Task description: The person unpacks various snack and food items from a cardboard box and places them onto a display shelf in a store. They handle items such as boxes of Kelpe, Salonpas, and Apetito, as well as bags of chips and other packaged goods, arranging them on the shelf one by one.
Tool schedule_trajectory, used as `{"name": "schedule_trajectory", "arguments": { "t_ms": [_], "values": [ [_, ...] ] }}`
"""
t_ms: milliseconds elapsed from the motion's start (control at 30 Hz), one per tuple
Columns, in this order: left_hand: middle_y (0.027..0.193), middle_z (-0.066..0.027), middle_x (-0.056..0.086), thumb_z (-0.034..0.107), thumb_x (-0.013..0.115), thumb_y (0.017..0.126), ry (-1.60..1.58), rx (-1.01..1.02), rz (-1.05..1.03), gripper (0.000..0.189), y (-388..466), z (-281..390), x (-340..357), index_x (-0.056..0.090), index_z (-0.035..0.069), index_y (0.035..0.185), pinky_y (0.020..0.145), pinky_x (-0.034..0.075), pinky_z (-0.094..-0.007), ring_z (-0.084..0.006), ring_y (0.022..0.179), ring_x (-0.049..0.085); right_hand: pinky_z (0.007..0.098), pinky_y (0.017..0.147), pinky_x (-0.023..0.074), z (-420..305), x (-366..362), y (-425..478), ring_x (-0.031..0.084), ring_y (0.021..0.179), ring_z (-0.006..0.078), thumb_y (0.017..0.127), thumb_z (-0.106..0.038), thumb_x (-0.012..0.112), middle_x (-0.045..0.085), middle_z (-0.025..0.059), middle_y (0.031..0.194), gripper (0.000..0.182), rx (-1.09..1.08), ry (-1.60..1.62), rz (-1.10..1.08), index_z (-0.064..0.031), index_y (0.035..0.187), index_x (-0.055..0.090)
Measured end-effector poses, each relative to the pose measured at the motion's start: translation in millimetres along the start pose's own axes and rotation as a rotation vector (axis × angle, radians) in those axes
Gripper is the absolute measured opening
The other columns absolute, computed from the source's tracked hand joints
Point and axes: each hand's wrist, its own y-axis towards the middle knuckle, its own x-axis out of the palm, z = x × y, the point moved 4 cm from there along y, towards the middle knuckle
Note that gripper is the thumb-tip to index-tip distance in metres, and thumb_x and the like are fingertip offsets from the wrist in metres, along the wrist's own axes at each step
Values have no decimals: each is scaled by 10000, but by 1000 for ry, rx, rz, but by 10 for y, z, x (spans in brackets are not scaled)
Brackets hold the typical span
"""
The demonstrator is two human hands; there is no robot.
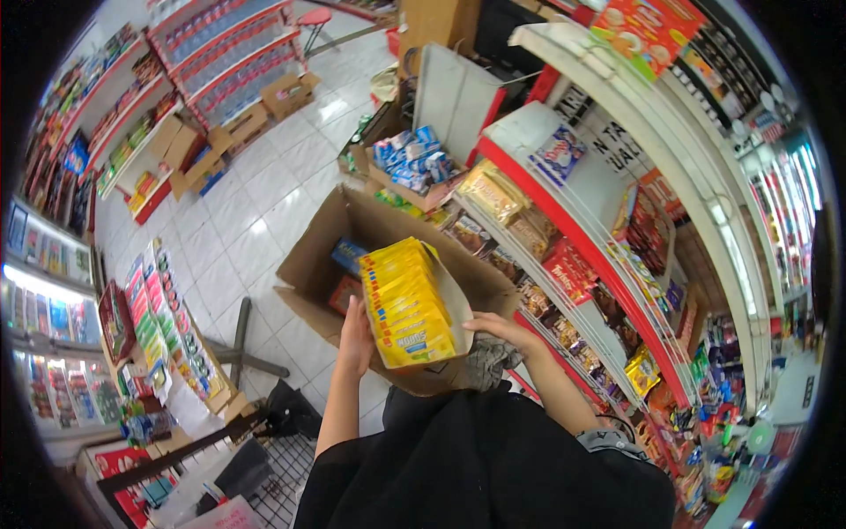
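Note:
My left hand (357, 337) presses against the left side of an open-topped carton of yellow snack packets (406, 297). The fingers of my right hand (499, 328) grip the carton's right rim. The packets stand in a tight row inside it. Below and around this carton is a large open cardboard box (317, 244) with its flaps up. Inside the box, beyond my left hand, lie a blue packet (348, 254) and a red packet (345, 293). A crumpled grey cloth or wrapping (492, 360) is under my right hand.
Store shelves (548, 264) with packaged wafers and snacks run along the right. A carton of blue-and-white packets (413, 159) stands past the large box. At left are a display stand (168, 317), its dark metal foot (244, 344) and a black wire cart (284, 469). More cardboard boxes (198, 165) stand on the tiled floor.

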Motion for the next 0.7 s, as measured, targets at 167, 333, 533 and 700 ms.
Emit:
{"name": "schedule_trajectory", "arguments": {
  "t_ms": [167, 333, 533, 700],
  "values": [
    [1265, -146, 485, 565, 390, 872, -384, 38, -316, 668, -161, -191, 222, 394, 54, 1302, 938, 406, -443, -292, 1125, 494, 296, 1021, 276, -385, 190, -405, 362, 1244, 209, 798, -530, 568, 383, 139, 1354, 831, -103, -122, 5, -17, 1380, 270],
    [1240, -144, 508, 494, 458, 861, -276, 178, -338, 606, -232, -224, 303, 429, 51, 1274, 902, 444, -440, -295, 1083, 529, 299, 952, 357, -479, 268, -557, 460, 1164, 237, 830, -545, 519, 457, 183, 1281, 806, -297, -353, 105, -30, 1388, 246],
    [1323, -116, 427, 546, 420, 848, -536, 333, -573, 667, -334, 2, 482, 334, 105, 1341, 959, 385, -474, -300, 1146, 475, 324, 950, 368, -1068, 0, -1098, 500, 1121, 213, 831, -440, 576, 546, 162, 1195, 580, -486, -267, 348, -29, 1232, 497],
    [1355, -114, 388, 553, 430, 840, -517, 445, -581, 687, -490, 249, 523, 311, 115, 1355, 967, 376, -486, -307, 1163, 458, 341, 890, 410, -1584, -1062, -1278, 530, 1080, 236, 795, -404, 595, 601, 109, 1112, 464, -563, -439, 901, -80, 1126, 579]
  ]
}}
